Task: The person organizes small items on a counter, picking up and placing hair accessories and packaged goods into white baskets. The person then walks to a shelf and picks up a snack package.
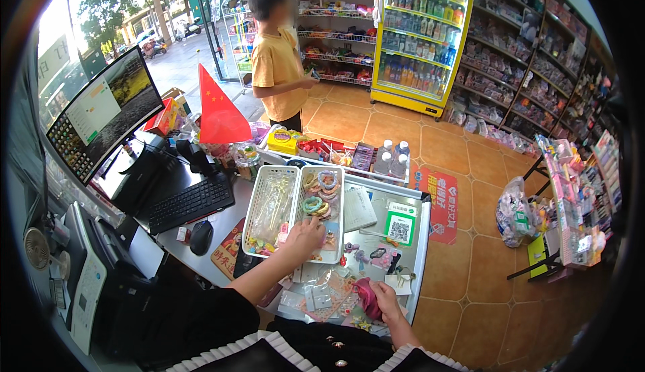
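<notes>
My left hand reaches into the near part of a white plastic basket, its fingers over small hair accessories. Whether they grip anything cannot be seen. Farther up in that basket lie coiled hair ties in blue, green, pink and tan. Joined along its left side is a second white basket with clear plastic packets and small colourful pieces. My right hand holds a dark pink fabric scrunchie above the counter's near edge. Around it lie packaged hair accessories, hair clips and gold star-shaped pieces.
A keyboard, mouse and monitor stand on the left. Beyond the baskets are a notepad, a printed code card, a tray of sweets and bottles. Someone in a yellow shirt stands across the counter.
</notes>
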Demonstrator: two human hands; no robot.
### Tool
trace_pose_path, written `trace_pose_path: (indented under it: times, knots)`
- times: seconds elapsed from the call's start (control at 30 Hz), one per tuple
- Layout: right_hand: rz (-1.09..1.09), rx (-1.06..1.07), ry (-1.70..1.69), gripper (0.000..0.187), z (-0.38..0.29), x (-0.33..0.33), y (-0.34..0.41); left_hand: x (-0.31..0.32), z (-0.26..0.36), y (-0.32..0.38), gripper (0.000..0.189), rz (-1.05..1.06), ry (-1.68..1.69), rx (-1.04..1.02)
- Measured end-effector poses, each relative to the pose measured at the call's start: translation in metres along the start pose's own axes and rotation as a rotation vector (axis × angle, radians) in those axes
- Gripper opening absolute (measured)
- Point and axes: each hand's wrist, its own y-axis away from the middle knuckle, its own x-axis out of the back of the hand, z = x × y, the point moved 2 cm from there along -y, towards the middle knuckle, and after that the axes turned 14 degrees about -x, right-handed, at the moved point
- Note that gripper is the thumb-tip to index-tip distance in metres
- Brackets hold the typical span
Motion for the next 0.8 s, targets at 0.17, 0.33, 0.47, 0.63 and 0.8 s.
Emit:
trace_pose_path:
  times: [0.17, 0.33, 0.47, 0.63, 0.8]
  knots:
    - [-0.001, -0.006, 0.02, 0.025, 0.001, 0.0, -0.002, 0.012, 0.001, 0.006, 0.019, 0.057, 0.073, -0.052]
    - [0.002, -0.004, 0.013, 0.025, -0.001, -0.003, 0.0, 0.008, -0.002, 0.009, 0.018, 0.04, 0.179, -0.058]
    - [-0.006, -0.008, 0.004, 0.025, -0.003, -0.004, 0.002, -0.001, -0.005, 0.009, 0.018, 0.038, 0.188, -0.056]
    - [-0.033, -0.006, -0.014, 0.024, -0.003, -0.002, 0.002, 0.001, -0.005, 0.01, 0.024, 0.018, 0.171, -0.02]
    - [-0.096, -0.095, -0.282, 0.027, -0.051, 0.007, 0.027, 0.031, 0.008, 0.005, 0.072, 0.33, 0.267, -0.075]
